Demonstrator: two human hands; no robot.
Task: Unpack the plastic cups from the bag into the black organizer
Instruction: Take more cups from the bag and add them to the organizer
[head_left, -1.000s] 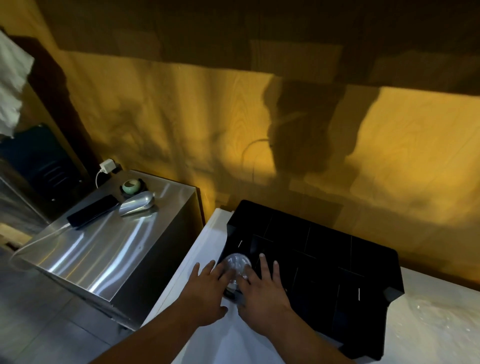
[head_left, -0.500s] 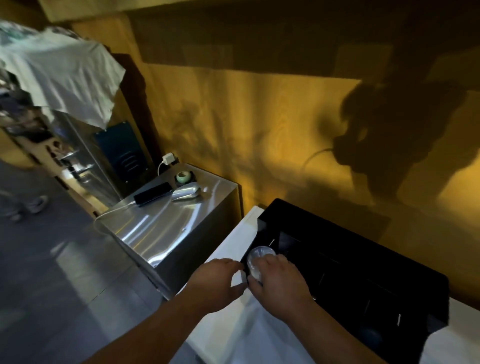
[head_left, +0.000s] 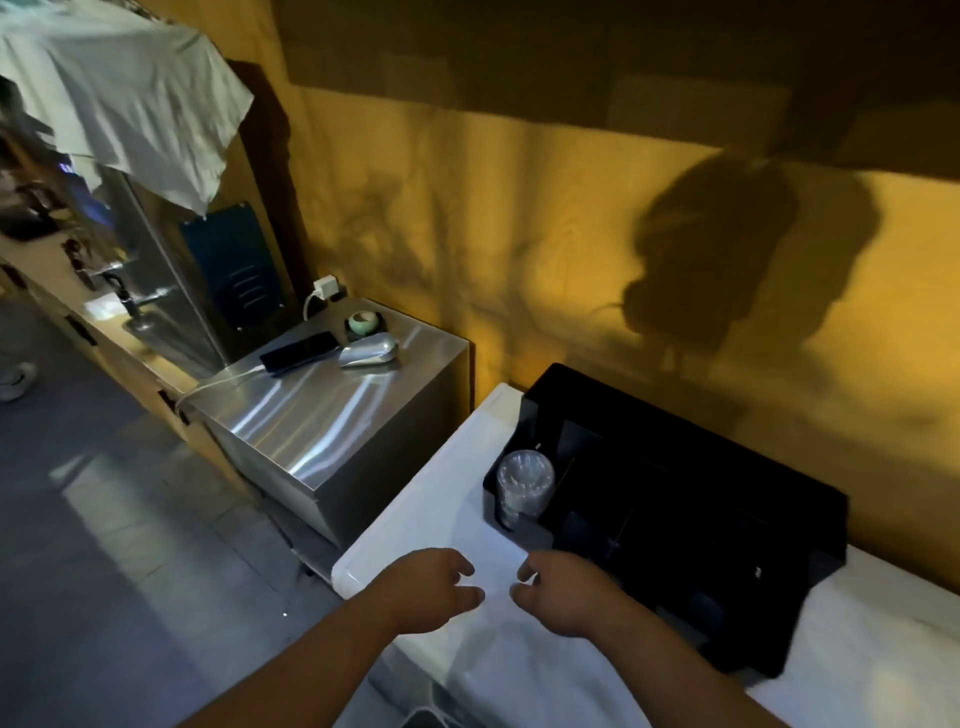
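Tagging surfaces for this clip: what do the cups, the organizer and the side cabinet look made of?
Cups: clear thin plastic, see-through with ridged rims, apparently a nested stack.
Organizer: black, smooth, likely moulded plastic or acrylic; its walls show faint glossy reflections.
Cabinet: brushed stainless steel by the look, with streaky bright highlights across its top.

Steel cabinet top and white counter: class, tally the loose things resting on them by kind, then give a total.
Phone: 1
Silver oval object: 1
Green round object: 1
Black organizer: 1
Cup stack: 1 (in the organizer's left corner slot)
Total: 5
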